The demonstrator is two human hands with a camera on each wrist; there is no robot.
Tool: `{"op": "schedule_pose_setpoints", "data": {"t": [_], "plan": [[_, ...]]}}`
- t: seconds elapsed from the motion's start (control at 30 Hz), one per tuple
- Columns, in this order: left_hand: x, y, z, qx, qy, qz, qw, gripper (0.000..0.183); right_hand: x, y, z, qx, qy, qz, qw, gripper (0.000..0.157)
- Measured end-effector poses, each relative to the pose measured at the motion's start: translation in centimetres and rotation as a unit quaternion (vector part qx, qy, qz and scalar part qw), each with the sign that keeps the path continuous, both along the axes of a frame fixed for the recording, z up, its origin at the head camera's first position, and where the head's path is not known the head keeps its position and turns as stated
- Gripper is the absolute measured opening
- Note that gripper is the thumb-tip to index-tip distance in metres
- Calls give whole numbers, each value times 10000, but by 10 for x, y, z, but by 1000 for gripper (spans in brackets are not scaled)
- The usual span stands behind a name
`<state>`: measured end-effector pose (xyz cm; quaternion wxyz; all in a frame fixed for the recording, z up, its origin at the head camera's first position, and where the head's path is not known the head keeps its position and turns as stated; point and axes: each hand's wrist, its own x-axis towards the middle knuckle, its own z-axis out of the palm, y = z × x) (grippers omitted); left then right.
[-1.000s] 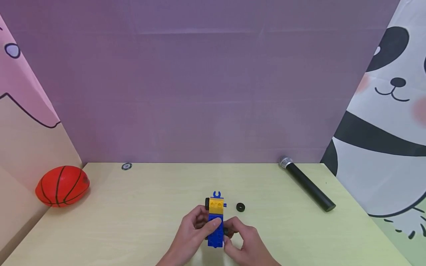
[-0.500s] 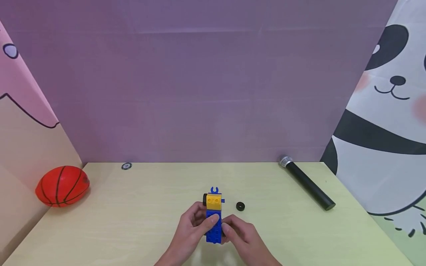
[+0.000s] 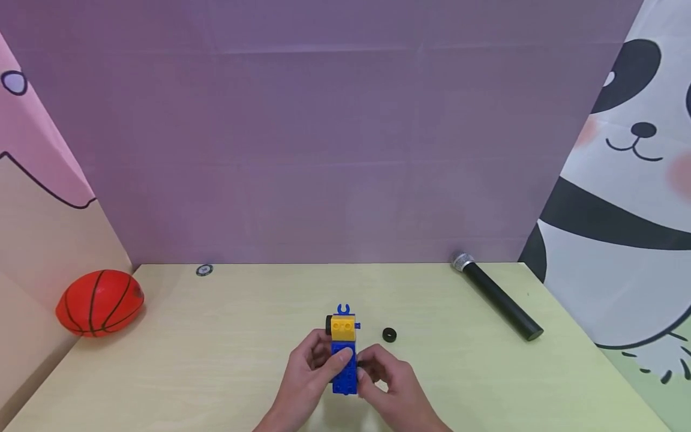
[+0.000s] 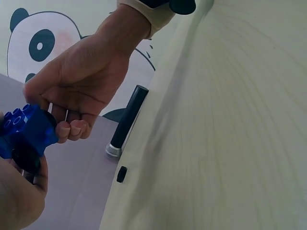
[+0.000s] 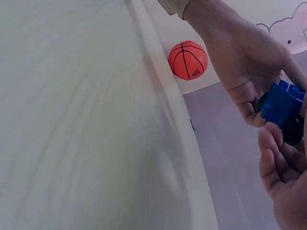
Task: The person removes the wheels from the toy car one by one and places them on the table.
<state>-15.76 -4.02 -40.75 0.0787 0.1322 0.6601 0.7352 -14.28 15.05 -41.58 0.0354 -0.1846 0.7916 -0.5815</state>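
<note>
A toy vehicle of building blocks is held above the table, with a yellow block point(image 3: 343, 328) at its far end and a long blue block point(image 3: 344, 384) nearer. My left hand point(image 3: 305, 372) grips the blue block, thumb across its studded top. At the block's right side, my right hand point(image 3: 391, 384) pinches a black wheel point(image 5: 293, 130), partly hidden by the fingers. Another black wheel point(image 3: 328, 324) sits on the yellow block's left side, while a bare blue axle stub point(image 3: 357, 326) sticks out on its right. In the left wrist view, a wheel point(image 4: 25, 159) shows on the left side.
A loose black wheel point(image 3: 389, 335) lies on the table beyond my right hand. Farther right is a black microphone point(image 3: 499, 300) with a silver head. A red basketball-patterned ball point(image 3: 101, 303) sits at the left edge, and a small round chip point(image 3: 204, 270) near the back.
Both hands and the toy have shifted slightly left and away from me. My right fingers have changed their hold on the wheel at the block's side. The loose wheel stays put.
</note>
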Motion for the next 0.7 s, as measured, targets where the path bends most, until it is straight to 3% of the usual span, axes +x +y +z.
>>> {"op": "schedule_pose_setpoints", "data": {"t": [0.1,0.27,0.33,0.53,0.7], "plan": [[0,0,0,-9,95,101,9999,39,1,-4,-1,280,613,-202,9975,12],[1,2,1,-50,319,239,9992,37,0,-8,-4,585,1751,-223,9826,19],[1,2,1,-129,371,279,9988,36,0,-9,-5,667,1858,-167,9802,20],[3,2,1,-334,495,318,9977,34,1,-7,-1,936,1608,-21,9825,20],[1,1,2,-335,456,344,9978,36,1,-4,-3,839,2070,-22,9747,19]]}}
